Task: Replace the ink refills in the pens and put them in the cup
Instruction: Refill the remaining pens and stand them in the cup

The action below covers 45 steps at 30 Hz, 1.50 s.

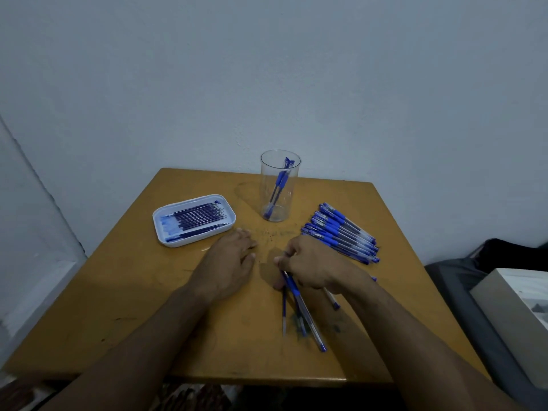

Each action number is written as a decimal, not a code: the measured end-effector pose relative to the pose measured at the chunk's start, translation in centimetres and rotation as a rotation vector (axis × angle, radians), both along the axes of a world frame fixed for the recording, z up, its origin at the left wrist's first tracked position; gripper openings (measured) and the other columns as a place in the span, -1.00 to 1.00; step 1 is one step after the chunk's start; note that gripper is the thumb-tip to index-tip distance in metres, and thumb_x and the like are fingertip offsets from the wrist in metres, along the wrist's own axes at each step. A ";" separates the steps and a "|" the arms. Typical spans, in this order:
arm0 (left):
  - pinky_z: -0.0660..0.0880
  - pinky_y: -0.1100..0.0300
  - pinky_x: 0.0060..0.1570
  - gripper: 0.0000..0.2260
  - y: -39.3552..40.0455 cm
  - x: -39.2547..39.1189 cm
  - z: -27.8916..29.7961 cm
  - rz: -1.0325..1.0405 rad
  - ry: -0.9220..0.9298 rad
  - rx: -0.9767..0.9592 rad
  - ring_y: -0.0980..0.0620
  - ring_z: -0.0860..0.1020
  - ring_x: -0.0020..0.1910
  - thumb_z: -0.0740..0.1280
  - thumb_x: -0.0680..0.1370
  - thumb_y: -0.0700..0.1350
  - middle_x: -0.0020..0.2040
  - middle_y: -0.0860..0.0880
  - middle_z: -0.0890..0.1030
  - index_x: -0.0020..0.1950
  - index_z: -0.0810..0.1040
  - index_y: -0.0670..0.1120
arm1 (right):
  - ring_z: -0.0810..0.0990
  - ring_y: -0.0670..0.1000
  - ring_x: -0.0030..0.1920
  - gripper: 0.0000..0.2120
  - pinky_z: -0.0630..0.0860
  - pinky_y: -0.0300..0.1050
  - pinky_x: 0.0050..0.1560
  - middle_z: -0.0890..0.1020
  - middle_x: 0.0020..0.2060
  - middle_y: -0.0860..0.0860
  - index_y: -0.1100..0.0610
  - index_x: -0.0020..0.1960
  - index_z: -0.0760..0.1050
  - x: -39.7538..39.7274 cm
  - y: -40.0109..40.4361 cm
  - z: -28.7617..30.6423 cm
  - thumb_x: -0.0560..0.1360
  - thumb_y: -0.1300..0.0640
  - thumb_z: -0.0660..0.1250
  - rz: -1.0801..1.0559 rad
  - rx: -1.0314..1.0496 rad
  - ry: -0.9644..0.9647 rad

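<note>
Right hand [308, 266] curls around a pen [302, 307] low over the table [118, 292]; left hand [234, 259] lies flat, fingers relaxed, near the tray [166, 240]. Cup [278, 185] stands behind.

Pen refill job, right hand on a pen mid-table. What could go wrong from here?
1. The right hand grips a pen over loose parts beside it; they could get knocked or mixed up.
2. The right forearm sits close to the pen pile and might sweep it.
3. The tall clear cup could tip when pens drop in.
</note>
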<state>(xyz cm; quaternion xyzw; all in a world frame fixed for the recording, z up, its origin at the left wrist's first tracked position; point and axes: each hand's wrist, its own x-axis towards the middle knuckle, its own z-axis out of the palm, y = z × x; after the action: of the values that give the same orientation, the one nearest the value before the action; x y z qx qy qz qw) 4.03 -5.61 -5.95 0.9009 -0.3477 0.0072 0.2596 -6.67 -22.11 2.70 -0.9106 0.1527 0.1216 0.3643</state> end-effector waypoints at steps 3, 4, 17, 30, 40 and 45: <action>0.11 0.18 0.50 -0.64 0.2 -0.1 0.4 -0.011 0.025 -0.001 0.11 0.19 0.58 0.24 0.68 0.01 0.57 0.05 0.34 0.48 0.48 0.03 | 0.40 0.06 -0.38 -0.64 0.34 -0.09 -0.39 0.53 -0.33 0.13 0.29 -0.03 0.61 0.0 -0.2 -0.2 0.64 -0.03 0.31 0.000 0.018 -0.013; 0.12 0.17 0.50 -0.64 0.3 -0.2 0.6 -0.011 0.049 -0.008 0.11 0.19 0.58 0.25 0.68 0.01 0.58 0.05 0.33 0.48 0.47 0.04 | 0.39 0.05 -0.40 -0.65 0.33 -0.09 -0.40 0.57 -0.32 0.14 0.28 -0.05 0.59 0.0 -0.3 -0.3 0.64 -0.02 0.30 0.002 0.040 -0.024; 0.61 0.04 -0.29 -0.68 0.8 -6.3 4.7 -0.124 0.955 -0.717 -0.18 0.65 -0.27 0.33 0.55 0.07 -0.14 -0.17 0.68 0.10 0.59 -0.17 | 0.51 0.09 -0.45 -0.74 0.41 -0.17 -0.58 0.68 -0.10 0.36 0.35 0.13 0.48 -1.1 0.4 -1.5 0.61 0.15 0.36 -0.281 0.861 -0.444; 0.40 0.17 -0.44 -0.81 0.9 -3.1 2.4 -0.212 0.662 -0.497 0.02 0.48 -0.44 0.36 0.56 0.11 -0.32 -0.06 0.62 -0.02 0.71 0.07 | 0.67 0.16 -0.30 -0.76 0.64 -0.09 -0.41 0.70 -0.23 0.27 0.33 0.06 0.56 -1.2 -1.0 -2.4 0.48 0.19 0.43 -0.180 0.712 -0.440; 0.31 0.20 -0.41 -0.72 0.8 -3.1 2.0 -0.297 0.613 -0.477 0.08 0.38 -0.43 0.31 0.63 0.07 -0.39 -0.01 0.49 -0.05 0.70 -0.08 | 0.68 0.40 -0.21 -0.82 0.66 0.06 -0.27 0.73 -0.23 0.23 0.32 0.05 0.50 -1.6 -1.5 -2.5 0.57 0.19 0.37 -0.116 0.620 -0.440; 0.30 0.24 -0.44 -0.74 0.9 -3.0 2.4 -0.311 0.643 -0.486 0.11 0.36 -0.45 0.31 0.62 0.05 -0.40 0.00 0.47 0.06 0.72 -0.06 | 0.71 0.35 -0.17 -0.87 0.64 -0.05 -0.36 0.72 -0.18 0.27 0.32 0.06 0.45 -1.7 -1.6 -2.5 0.63 0.23 0.29 -0.110 0.713 -0.462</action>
<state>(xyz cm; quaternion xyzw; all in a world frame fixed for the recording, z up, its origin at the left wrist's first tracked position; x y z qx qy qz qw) 1.02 -4.71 -3.52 0.7071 -0.3689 -0.2313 0.5571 -8.38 -23.76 0.16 -0.7215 0.0639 -0.0598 0.6869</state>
